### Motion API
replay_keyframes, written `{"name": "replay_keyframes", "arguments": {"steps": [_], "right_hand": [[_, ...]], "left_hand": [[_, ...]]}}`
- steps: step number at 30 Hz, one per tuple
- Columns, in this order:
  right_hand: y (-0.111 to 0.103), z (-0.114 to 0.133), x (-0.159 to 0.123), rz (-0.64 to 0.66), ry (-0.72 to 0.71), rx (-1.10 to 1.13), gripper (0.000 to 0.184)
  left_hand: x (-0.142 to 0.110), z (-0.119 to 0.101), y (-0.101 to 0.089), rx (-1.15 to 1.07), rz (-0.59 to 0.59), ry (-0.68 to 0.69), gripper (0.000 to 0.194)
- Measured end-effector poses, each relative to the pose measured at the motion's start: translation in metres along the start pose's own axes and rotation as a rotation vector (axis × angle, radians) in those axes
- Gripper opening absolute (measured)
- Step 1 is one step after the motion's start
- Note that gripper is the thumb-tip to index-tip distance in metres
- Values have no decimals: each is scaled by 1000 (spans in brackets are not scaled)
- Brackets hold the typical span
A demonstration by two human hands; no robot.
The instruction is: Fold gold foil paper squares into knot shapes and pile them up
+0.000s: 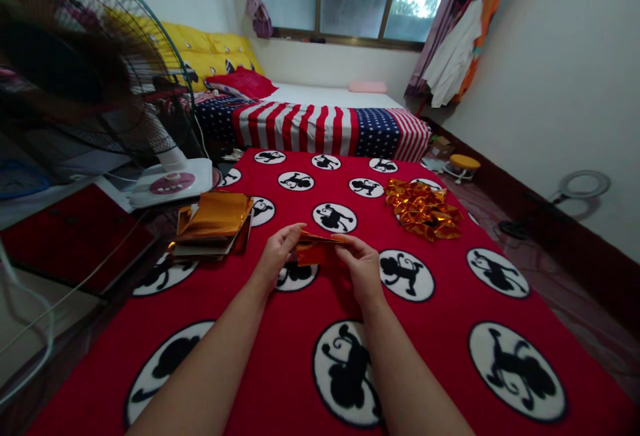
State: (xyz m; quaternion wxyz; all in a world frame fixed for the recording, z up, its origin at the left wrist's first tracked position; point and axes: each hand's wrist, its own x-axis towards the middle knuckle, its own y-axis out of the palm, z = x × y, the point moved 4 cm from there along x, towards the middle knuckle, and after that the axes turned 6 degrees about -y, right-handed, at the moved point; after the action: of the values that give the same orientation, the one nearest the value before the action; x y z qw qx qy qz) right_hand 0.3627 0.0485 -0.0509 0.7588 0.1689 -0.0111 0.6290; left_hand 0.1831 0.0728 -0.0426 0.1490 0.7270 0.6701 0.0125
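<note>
Between my two hands a shiny orange-gold foil paper (316,253) is held just above the red cloth, folded along its upper edge. My left hand (278,254) pinches its left end, thumb and fingers closed. At the right end, my right hand (361,264) grips it the same way. A stack of flat gold foil sheets (215,216) lies to the left of my left hand. To the right, beyond my right hand, sits a loose pile of folded gold foil pieces (423,209).
The red cloth (420,363) with monkey prints covers the surface before me. An electric fan (173,176) stands at the left, with a white cable (30,349) near it. A bed (310,126) lies beyond. At the right are a yellow-topped stool (464,163) and a wall.
</note>
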Motion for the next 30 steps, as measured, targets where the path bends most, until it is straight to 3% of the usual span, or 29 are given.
{"name": "replay_keyframes", "arguments": {"steps": [7, 11, 15, 24, 30], "right_hand": [[2, -1, 1, 35, -54, 17, 26], [4, -4, 0, 27, 10, 106, 43], [3, 0, 1, -35, -22, 114, 59], [0, -2, 1, -83, 15, 92, 45], [0, -4, 1, -57, 77, 105, 45]], "left_hand": [[3, 4, 2, 6, 41, -6, 71], [3, 6, 1, -28, 59, 35, 70], [4, 6, -1, -66, 70, 84, 73], [3, 2, -1, -44, 54, 166, 69], [5, 3, -2, -42, 50, 158, 87]]}}
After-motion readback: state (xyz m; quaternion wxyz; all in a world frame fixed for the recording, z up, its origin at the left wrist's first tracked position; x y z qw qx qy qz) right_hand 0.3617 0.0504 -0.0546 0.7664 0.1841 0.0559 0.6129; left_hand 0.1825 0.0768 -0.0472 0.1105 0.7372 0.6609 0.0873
